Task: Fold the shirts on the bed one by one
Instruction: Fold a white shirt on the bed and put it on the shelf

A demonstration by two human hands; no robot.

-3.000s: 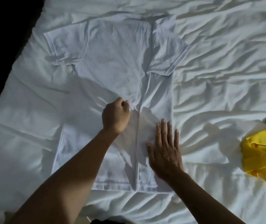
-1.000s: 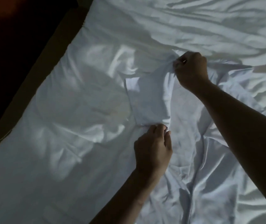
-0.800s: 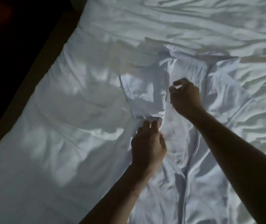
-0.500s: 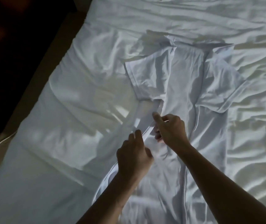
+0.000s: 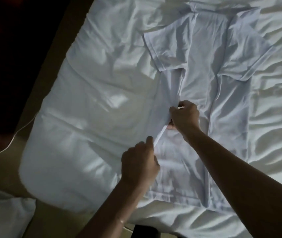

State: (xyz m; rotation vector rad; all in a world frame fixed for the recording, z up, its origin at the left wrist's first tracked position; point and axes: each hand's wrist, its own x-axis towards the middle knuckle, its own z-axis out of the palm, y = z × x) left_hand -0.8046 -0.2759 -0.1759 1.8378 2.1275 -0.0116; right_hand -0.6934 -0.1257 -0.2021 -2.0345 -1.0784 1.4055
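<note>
On bed (image 5: 85,117) — hands (image 5: 139,162) (image 5: 184,117) pinch shirt (image 5: 205,74) edge.

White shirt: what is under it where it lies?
The white bedsheet, seen all round the white shirt. The left hand and right hand pinch its side edge; anything else beneath is covered.

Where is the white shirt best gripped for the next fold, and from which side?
Take the white shirt by its lifted long edge below the spread sleeve, coming from its outer side. It stands free of the sheet; the left hand pinches it low, the right hand higher.
</note>
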